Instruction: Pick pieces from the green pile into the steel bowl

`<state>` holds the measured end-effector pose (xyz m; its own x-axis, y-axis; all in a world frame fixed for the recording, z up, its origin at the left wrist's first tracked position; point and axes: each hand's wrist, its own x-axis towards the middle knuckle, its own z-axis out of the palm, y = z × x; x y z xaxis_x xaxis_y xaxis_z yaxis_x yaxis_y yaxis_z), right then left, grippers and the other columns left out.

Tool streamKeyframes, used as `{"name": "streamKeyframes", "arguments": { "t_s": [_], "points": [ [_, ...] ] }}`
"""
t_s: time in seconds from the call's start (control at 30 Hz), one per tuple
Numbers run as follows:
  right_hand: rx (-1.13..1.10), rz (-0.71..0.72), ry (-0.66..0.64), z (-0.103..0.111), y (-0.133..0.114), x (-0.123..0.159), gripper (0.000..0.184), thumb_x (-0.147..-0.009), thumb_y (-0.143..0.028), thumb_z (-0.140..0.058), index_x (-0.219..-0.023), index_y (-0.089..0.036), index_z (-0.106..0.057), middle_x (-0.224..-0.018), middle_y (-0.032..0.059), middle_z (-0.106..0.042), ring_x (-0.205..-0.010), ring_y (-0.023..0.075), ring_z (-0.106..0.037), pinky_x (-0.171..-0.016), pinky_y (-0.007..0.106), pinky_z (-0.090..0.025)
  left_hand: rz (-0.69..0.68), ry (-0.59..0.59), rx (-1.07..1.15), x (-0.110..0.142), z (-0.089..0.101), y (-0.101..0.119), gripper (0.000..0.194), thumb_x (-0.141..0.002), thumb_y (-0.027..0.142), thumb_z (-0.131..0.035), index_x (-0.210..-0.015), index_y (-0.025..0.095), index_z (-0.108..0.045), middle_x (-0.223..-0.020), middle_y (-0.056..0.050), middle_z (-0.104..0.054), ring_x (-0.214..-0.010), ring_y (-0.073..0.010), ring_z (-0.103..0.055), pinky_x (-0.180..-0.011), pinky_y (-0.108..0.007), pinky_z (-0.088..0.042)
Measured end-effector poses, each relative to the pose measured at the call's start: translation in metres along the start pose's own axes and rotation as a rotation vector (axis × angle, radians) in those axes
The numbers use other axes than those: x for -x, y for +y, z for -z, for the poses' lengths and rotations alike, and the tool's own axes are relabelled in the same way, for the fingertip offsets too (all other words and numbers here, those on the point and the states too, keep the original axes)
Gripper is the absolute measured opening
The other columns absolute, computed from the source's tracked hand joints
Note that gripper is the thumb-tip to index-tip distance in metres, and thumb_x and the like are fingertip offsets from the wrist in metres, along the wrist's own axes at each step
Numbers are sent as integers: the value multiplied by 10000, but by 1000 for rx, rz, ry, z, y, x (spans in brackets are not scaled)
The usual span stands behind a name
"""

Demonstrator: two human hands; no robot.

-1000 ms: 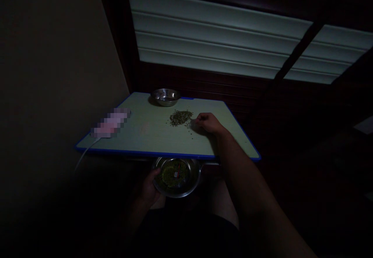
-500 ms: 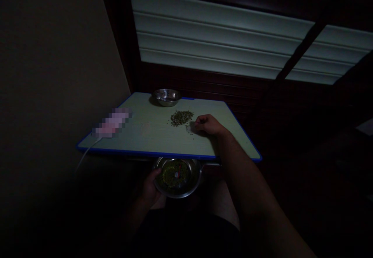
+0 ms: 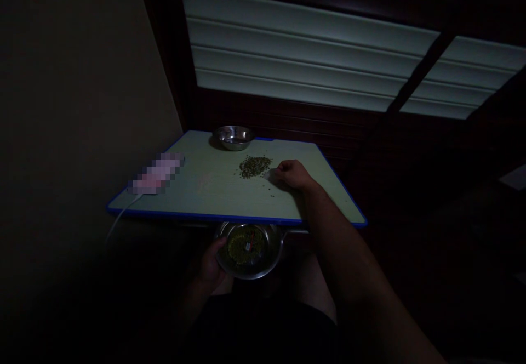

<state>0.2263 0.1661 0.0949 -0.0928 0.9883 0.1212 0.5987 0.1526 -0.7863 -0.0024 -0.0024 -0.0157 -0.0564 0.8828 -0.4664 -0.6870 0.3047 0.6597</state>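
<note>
My left hand [image 3: 212, 262] grips the left rim of a metal bowl [image 3: 269, 265], its thumb over the edge. The bowl is below the table's front edge and holds small green grains, perhaps beans, with a small red-and-white label showing among them. Above the table, my right hand [image 3: 295, 174] is closed, its fingers pinched on a small clear, pale piece [image 3: 270, 175] whose kind I cannot make out. That piece is at the right side of a loose pile of small dark green grains [image 3: 253, 166]. A few stray grains lie nearer the front edge.
The pale table [image 3: 213, 199] has a blue rim. Near its back edge stands a second metal bowl [image 3: 234, 138]. At the left lies a blurred pinkish object [image 3: 156, 175] with a white cable hanging over the edge. A wall rises at left, a louvred panel behind.
The clear piece in my right hand has moved slightly up, closer to the pile, and its outline has changed. My left hand and its bowl stay nearly in place.
</note>
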Motion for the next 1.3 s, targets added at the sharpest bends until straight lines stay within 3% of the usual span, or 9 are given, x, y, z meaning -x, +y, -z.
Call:
{"name": "streamKeyframes", "arguments": {
  "t_s": [0.2,0.47,0.8,1.17,1.3],
  "points": [
    [17,55,69,-1,-1,0,178,-671,-339,-596,-669,-162,-578,-591,-10,-550,-545,98,-450,-530,228,-351,-7,-5,-3,-2,1,-2,232,-627,330,-671,-794,175,-713,-791,-87,-756,-975,-333,-670,-882,-446,-513],
    [-75,74,20,-4,0,0,231,-650,-382,-615,-701,-158,-592,-617,-11,-552,-553,94,-434,-536,229,-359,20,4,12,2,-2,2,204,-644,286,-653,-775,154,-736,-789,-86,-763,-853,-276,-694,-828,-385,-534],
    [-76,53,27,-5,2,-1,247,-663,-396,-627,-705,-154,-602,-622,-2,-570,-550,94,-449,-527,228,-359,3,-34,12,-3,3,-2,236,-648,312,-676,-816,158,-739,-824,-87,-770,-905,-294,-693,-867,-412,-522],
    [-100,78,14,-6,1,-1,256,-647,-398,-655,-699,-152,-609,-632,10,-583,-564,103,-454,-541,249,-364,15,4,20,-2,0,-1,198,-649,297,-645,-755,156,-735,-762,-79,-762,-843,-280,-700,-844,-405,-533],
    [-114,84,-10,-5,0,0,263,-625,-390,-661,-727,-149,-629,-643,1,-583,-577,99,-451,-546,243,-362,26,-16,13,-2,1,-1,220,-665,299,-631,-788,150,-736,-785,-94,-762,-920,-295,-689,-876,-413,-521]
  ]
}}
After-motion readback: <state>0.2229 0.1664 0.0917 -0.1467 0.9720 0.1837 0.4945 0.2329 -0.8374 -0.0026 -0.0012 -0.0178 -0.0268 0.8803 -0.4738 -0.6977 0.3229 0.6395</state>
